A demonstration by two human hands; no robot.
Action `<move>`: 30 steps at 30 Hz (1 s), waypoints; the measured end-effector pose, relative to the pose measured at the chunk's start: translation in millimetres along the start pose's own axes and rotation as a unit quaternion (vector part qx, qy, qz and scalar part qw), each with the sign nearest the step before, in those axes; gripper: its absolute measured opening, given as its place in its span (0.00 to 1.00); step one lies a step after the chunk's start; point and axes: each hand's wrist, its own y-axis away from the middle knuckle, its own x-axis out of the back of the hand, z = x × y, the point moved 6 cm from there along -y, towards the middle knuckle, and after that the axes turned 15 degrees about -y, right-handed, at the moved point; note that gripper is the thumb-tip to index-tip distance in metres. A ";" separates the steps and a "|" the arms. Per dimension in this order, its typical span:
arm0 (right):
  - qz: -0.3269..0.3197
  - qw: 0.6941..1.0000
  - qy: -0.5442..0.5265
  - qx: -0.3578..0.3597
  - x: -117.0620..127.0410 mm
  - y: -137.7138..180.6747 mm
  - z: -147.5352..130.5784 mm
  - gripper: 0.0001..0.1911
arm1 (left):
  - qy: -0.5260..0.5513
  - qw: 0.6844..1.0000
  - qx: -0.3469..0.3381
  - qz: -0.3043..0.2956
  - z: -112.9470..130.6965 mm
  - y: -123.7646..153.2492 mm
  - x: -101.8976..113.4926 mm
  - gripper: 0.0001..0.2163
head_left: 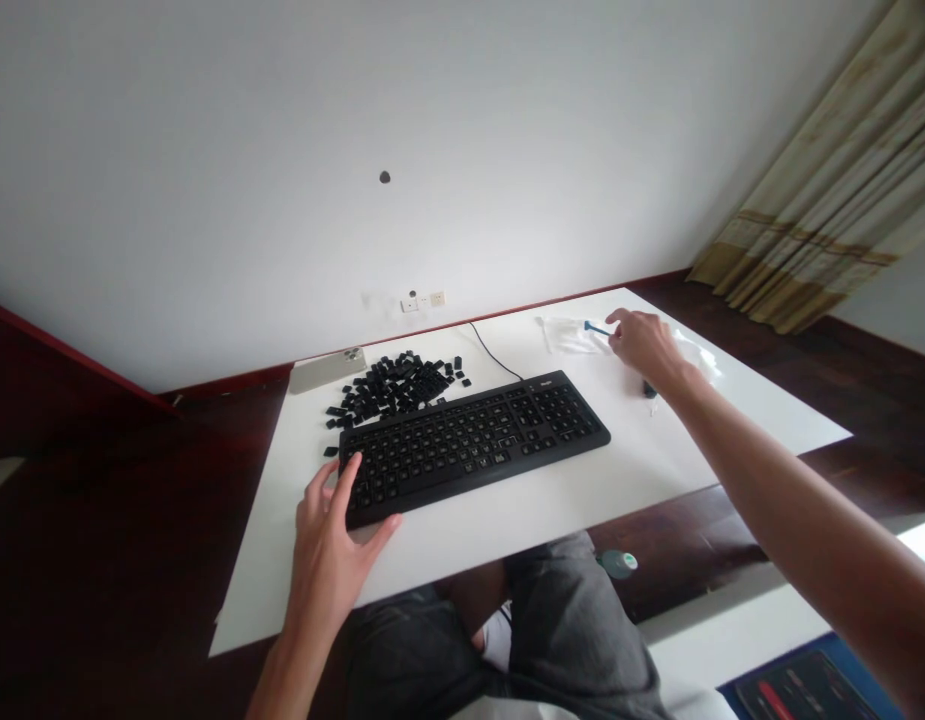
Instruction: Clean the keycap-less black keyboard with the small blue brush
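Note:
A black keyboard [469, 445] with its keycaps off lies slightly slanted on the white table. My left hand [331, 535] grips its left end, with the index finger on top, the thumb at the front edge and other fingers by the side. Behind the keyboard is a pile of loose black keycaps [402, 385]. Out at the back right, my right hand [642, 345] pinches a thin blue tool [597, 328] with a wider head; its exact kind is too small to tell. The tool is over or beside a clear plastic bag [571, 335].
A phone [327, 370] lies at the table's back left. The keyboard's cable [496, 350] runs to the back edge. White crumpled material [698, 355] and a small dark item [649, 390] are near my right wrist. Below the table's front edge stands a bottle [617, 564].

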 end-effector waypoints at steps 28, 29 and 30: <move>-0.060 0.721 -0.690 -0.010 -101.5 -27.2 -98.3 0.22 | 0.024 0.990 -0.121 -0.075 185.0 -46.9 -44.3 0.23; -0.066 0.718 -0.692 -0.012 -101.9 -25.9 -100.8 0.22 | 0.026 0.990 -0.123 -0.068 183.1 -48.2 -41.4 0.24; -0.072 0.716 -0.695 -0.012 -101.9 -24.6 -103.1 0.23 | 0.027 0.990 -0.125 -0.055 179.1 -51.4 -36.7 0.23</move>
